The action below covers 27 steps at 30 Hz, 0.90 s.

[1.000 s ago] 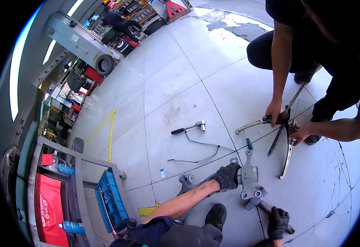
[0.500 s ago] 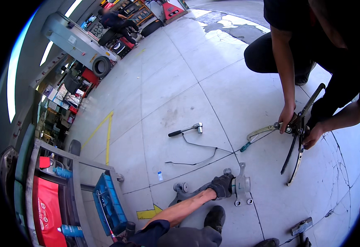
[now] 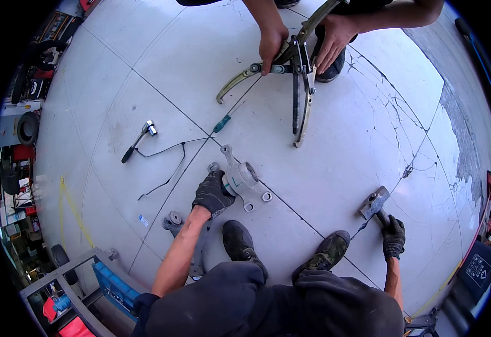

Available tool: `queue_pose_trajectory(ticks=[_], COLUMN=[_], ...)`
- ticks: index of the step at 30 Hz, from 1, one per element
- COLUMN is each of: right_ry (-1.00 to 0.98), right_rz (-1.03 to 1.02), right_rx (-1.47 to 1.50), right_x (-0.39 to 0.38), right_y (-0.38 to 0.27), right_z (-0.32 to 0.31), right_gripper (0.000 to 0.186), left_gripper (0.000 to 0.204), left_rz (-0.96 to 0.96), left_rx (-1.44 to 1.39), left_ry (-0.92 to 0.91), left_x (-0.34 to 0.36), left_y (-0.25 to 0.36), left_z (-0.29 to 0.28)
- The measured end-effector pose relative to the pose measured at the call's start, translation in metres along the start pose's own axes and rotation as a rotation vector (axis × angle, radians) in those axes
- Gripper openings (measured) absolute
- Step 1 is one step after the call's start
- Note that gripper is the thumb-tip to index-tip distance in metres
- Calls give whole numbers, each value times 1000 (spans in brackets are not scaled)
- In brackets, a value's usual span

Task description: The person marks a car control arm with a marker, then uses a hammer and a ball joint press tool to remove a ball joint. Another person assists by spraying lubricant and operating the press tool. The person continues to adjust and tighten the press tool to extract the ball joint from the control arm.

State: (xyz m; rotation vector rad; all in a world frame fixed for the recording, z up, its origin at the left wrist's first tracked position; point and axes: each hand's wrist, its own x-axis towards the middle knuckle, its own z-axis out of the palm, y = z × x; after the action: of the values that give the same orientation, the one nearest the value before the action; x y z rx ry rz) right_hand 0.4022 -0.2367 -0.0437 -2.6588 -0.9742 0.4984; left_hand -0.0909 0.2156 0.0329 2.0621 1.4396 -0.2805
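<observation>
My left hand (image 3: pixel 213 194), in a dark work glove, is closed on a grey cast-metal steering knuckle (image 3: pixel 244 178) on the floor in front of my feet. The knuckle has a round bore, bolt-hole lugs and a green mark. A control arm (image 3: pixel 173 220) with a round bushing lies behind my left forearm, partly hidden by it. On the right, my right hand (image 3: pixel 393 238), also gloved, is wrapped round the handle of a sledgehammer (image 3: pixel 374 202). Its heavy metal head is beyond my fingers, to the right of my boot.
A co-worker's hands (image 3: pixel 272 48) hold a jawed puller (image 3: pixel 297 73) ahead of me. A green-handled screwdriver (image 3: pixel 222 123), a ratchet (image 3: pixel 138 141) and a thin dark strap (image 3: pixel 182 160) lie on the floor. At lower left stands a metal cart (image 3: pixel 68 275) with a blue tray (image 3: pixel 116 289).
My view has swung to the right, bringing my right hand into sight on the hammer's handle. My left hand stays on the knuckle. The co-worker still holds the puller.
</observation>
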Motion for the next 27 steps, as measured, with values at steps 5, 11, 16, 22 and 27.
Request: queue_pose_trajectory(ticks=[5,11,16,22,27], right_ry=[88,237,-2,10,135], right_rz=[-153,-410,-513,-525,-535], right_rx=[57,154,468,665,294], right_x=[22,53,102,169,210], right_y=[-91,-204,-314,-378,-401], right_z=[-19,-4,22,69,109], right_gripper=[56,43,34,31,41], left_gripper=[70,62,59,70,61], left_rz=[26,38,-5,-45,31], left_rx=[0,22,6,14,20], left_ry=[11,131,170,110,196], left_x=[-5,-3,-10,-5,-4], left_y=[-7,-3,4,14,6], left_z=[-10,9,-5,-3,7])
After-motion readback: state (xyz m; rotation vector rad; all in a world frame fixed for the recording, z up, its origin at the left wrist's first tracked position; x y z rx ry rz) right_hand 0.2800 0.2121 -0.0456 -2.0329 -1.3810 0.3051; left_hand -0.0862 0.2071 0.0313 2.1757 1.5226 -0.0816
